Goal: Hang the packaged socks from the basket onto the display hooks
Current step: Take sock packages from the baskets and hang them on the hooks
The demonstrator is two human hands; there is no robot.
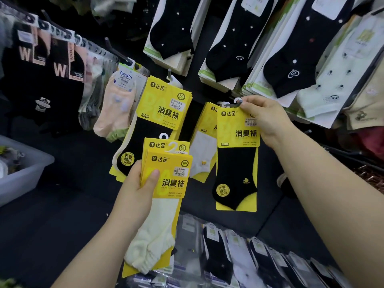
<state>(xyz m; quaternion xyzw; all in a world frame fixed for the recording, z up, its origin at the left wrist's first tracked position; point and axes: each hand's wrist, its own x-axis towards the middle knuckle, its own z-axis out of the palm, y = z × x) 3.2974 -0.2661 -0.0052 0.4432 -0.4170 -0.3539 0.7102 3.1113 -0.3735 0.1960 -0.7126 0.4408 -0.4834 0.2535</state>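
Observation:
My right hand (264,119) pinches the top of a yellow-carded black sock pack (236,163), its white hanger loop (237,100) at a display hook. Behind it on that hook hang yellow packs with white socks (202,150). My left hand (138,183) grips a small stack of yellow-carded packs with pale cream socks (160,215), thumb across the front card. Another hook to the upper left carries yellow packs with black socks (164,104).
A grey plastic basket (27,169) stands at the left edge with a few items inside. Black and white sock packs fill the hooks above (291,48) and the row below (249,260). Pink and black packs hang at the left (112,109).

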